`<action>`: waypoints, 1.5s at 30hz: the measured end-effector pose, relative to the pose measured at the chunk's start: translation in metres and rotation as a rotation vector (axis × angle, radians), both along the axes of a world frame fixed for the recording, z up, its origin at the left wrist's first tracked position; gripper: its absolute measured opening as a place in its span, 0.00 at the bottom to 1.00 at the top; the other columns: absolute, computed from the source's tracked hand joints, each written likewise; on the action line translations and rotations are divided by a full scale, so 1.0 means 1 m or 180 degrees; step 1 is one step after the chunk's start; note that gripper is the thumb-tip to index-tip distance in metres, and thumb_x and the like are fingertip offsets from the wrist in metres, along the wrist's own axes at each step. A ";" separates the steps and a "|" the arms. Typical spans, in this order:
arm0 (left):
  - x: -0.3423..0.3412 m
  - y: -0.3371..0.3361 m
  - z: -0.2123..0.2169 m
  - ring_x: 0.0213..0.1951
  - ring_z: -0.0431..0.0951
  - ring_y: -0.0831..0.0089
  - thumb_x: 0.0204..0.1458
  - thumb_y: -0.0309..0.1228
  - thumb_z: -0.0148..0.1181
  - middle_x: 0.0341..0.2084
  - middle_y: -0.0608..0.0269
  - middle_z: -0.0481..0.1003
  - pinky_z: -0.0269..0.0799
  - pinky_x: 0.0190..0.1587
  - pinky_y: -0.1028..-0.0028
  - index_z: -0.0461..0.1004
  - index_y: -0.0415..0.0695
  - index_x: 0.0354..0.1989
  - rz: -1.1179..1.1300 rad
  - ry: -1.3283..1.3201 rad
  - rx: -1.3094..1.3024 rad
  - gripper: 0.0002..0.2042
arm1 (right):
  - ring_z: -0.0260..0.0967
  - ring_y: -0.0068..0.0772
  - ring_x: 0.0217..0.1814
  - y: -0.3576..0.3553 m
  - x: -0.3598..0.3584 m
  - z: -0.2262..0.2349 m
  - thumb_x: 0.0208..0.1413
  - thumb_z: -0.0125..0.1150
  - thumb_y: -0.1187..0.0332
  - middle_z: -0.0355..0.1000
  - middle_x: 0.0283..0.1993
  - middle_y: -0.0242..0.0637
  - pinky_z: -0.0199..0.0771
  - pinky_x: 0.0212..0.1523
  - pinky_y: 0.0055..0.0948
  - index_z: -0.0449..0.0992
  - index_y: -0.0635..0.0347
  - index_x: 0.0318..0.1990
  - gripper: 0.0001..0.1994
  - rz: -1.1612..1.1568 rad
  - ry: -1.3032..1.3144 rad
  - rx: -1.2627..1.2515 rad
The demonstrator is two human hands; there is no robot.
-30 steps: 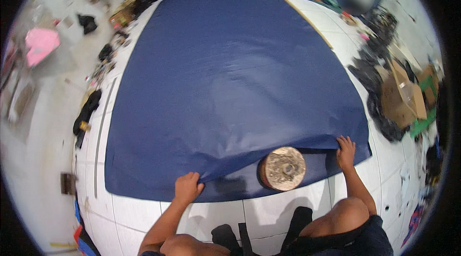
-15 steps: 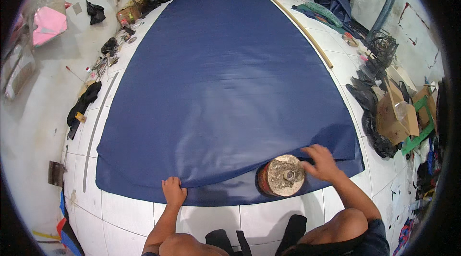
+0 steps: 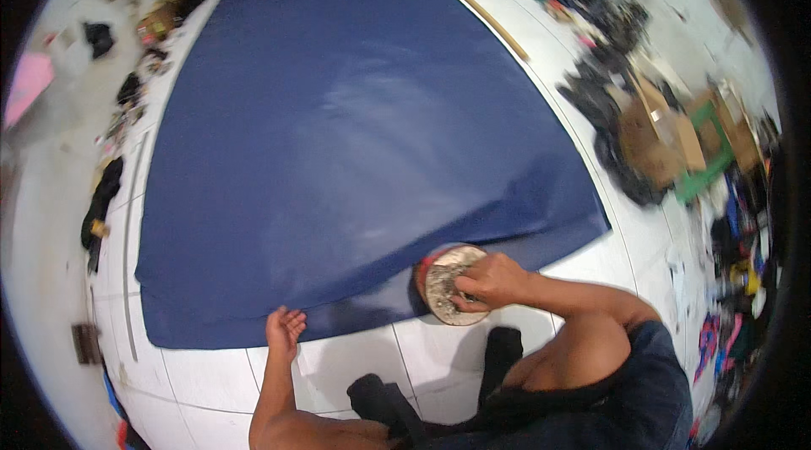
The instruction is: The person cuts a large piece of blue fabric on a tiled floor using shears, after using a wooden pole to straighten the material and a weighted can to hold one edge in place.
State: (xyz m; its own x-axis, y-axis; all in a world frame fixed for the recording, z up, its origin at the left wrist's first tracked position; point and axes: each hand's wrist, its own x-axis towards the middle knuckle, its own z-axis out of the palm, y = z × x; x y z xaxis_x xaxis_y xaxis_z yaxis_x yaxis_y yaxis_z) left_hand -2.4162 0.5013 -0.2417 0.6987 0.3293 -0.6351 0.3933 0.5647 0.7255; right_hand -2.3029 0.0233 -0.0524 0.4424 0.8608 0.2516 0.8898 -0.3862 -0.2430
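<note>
Sheet (image 3: 355,138), dark blue, spread flat across white tiled floor (image 3: 541,357), near edge toward person. Left hand (image 3: 285,330) open, fingers resting on sheet's near edge. Right hand (image 3: 492,279) closed over round roll end (image 3: 448,285), worn disc face, at sheet's near right edge. Hands well apart. Cardboard boxes (image 3: 667,133) and clutter along right floor edge.

1 head-worn fisheye view, steeply down onto the blue sheet (image 3: 355,154), perhaps slightly blurred.
</note>
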 end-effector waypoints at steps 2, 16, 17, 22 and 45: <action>0.006 -0.005 0.000 0.37 0.80 0.63 0.57 0.47 0.59 0.39 0.48 0.73 0.79 0.33 0.71 0.65 0.37 0.53 0.0281 0.0407 0.0017 0.26 | 0.67 0.38 0.16 0.000 -0.011 -0.014 0.49 0.64 0.59 0.64 0.15 0.32 0.67 0.16 0.37 0.64 0.54 0.22 0.15 0.0129 -0.0040 0.0097; 0.013 -0.001 -0.015 0.42 0.76 0.65 0.58 0.46 0.60 0.39 0.56 0.73 0.73 0.45 0.69 0.67 0.40 0.52 -0.0103 0.0521 0.0614 0.23 | 0.74 0.55 0.30 -0.002 -0.064 -0.030 0.44 0.66 0.41 0.73 0.22 0.44 0.71 0.28 0.49 0.72 0.58 0.41 0.30 0.0943 0.1682 -0.0288; 0.013 0.001 -0.011 0.43 0.76 0.65 0.58 0.47 0.59 0.40 0.56 0.72 0.73 0.44 0.69 0.67 0.40 0.53 -0.0091 0.0587 0.0678 0.24 | 0.74 0.55 0.29 0.001 -0.058 -0.030 0.44 0.66 0.39 0.72 0.20 0.42 0.71 0.27 0.49 0.71 0.57 0.42 0.31 0.1174 0.1745 -0.0272; 0.019 0.004 0.004 0.40 0.72 0.69 0.54 0.55 0.62 0.39 0.58 0.70 0.70 0.42 0.73 0.67 0.40 0.54 -0.0364 0.0810 0.0818 0.31 | 0.77 0.44 0.39 -0.045 0.001 -0.073 0.49 0.65 0.40 0.78 0.33 0.44 0.75 0.38 0.43 0.77 0.59 0.43 0.29 -0.1643 0.3270 0.0455; -0.008 0.015 -0.001 0.18 0.70 0.74 0.61 0.37 0.55 0.18 0.64 0.70 0.64 0.19 0.77 0.67 0.43 0.28 -0.0579 0.1192 0.1781 0.12 | 0.69 0.31 0.26 -0.406 0.041 -0.194 0.46 0.73 0.67 0.72 0.30 0.36 0.70 0.26 0.31 0.71 0.65 0.43 0.20 -0.6903 0.0479 0.3333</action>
State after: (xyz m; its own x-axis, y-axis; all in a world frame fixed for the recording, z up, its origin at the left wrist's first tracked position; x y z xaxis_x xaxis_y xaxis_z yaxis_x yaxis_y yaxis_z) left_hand -2.4238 0.5159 -0.2422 0.5409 0.5757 -0.6132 0.7268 0.0471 0.6852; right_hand -2.2623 -0.3828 -0.2460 0.2102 -0.9776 0.0121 -0.4653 -0.1109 -0.8782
